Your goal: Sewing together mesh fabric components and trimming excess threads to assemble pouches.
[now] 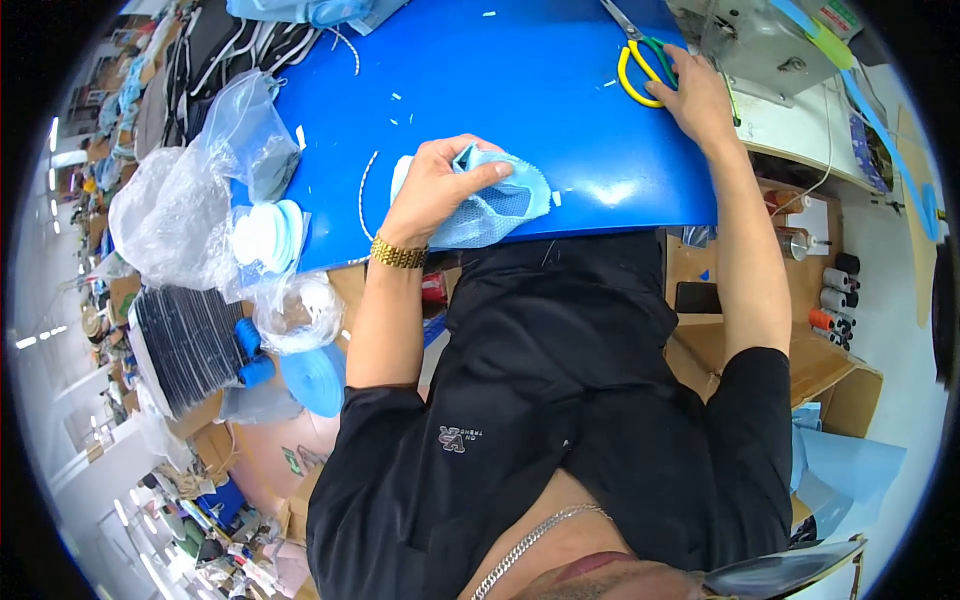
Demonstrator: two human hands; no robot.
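My left hand point(440, 185), a gold band at its wrist, pinches a light blue mesh fabric piece point(495, 215) near the table's front edge. The thumb lies on top of the cloth, which is folded open with a pale edge showing. Something white peeks out beside that hand, partly hidden. At the far right my right hand point(697, 98) is closed around the handles of a pair of scissors point(632, 78), one loop yellow and the other green. Their metal blades point away toward the far edge, and the fingertips are partly hidden behind the handles.
The blue tabletop point(540, 100) carries white scraps and a striped cord point(366, 195). Plastic bags point(180, 215) and white discs point(270, 235) crowd its left side, with dark striped fabric point(235, 60) behind. A sewing machine point(775, 50) stands right; thread spools point(835, 300) sit below it.
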